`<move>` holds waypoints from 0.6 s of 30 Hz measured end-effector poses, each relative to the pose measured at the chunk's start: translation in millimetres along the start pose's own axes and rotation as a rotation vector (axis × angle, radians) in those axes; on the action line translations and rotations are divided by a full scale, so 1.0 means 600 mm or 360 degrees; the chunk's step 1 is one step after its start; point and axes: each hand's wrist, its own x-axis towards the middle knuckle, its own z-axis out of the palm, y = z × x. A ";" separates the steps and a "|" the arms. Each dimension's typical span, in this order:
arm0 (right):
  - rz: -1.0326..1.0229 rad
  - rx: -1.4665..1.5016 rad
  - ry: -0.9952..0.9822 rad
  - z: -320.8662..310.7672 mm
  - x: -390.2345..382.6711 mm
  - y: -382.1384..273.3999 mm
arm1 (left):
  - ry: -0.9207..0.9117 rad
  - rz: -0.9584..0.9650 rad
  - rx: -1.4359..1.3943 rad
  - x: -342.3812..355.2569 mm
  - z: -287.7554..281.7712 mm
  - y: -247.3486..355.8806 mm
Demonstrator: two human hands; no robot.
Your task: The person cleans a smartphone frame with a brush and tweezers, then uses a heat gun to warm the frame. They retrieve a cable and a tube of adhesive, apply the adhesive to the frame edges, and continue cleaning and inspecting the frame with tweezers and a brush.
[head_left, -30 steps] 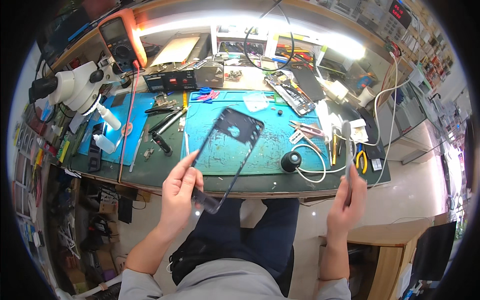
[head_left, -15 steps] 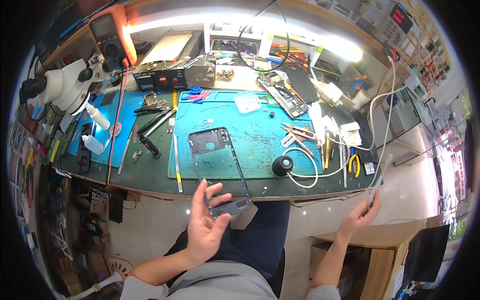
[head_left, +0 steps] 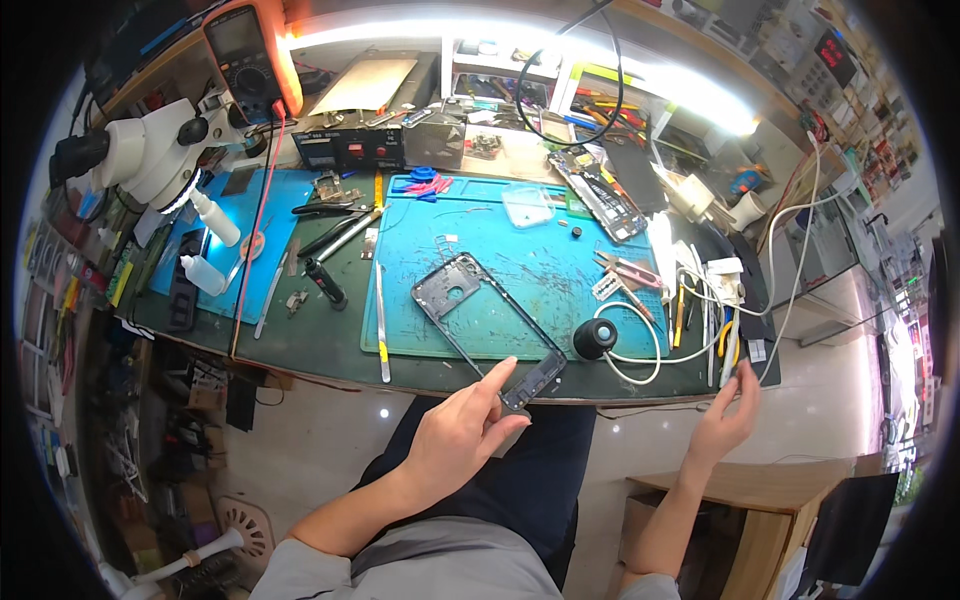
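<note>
My left hand is closed around the near end of a dark phone frame, thumb on one side and fingers on the other. The frame is tilted over the front of the blue mat. It has a round cutout near its far end, and its long middle is open. At the bench's right front edge my right hand pinches the near end of a slim pale tool; its exact kind is unclear. Yellow-handled pliers lie beside that tool.
A black round device with a white cable sits on the mat's right front. An opened phone rests at the back right. Tweezers and a black-handled tool lie left. A microscope and orange multimeter stand back left.
The view has shifted left. My left hand has turned the phone frame, swinging its near end rightward. My right hand has brought the pale tool from beyond the edge to the bench.
</note>
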 end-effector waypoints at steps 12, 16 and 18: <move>0.0357 0.0006 -0.0136 -0.225 -0.165 0.021 | 0.0221 0.0515 0.0122 -0.097 -0.089 -0.068; 0.0145 -0.0016 0.0142 -0.335 -0.131 -0.042 | 0.0200 0.0155 0.0239 -0.185 -0.111 -0.153; 0.0172 -0.0045 -0.0040 -0.366 -0.111 -0.077 | 0.0085 0.0004 0.0303 -0.237 -0.104 -0.190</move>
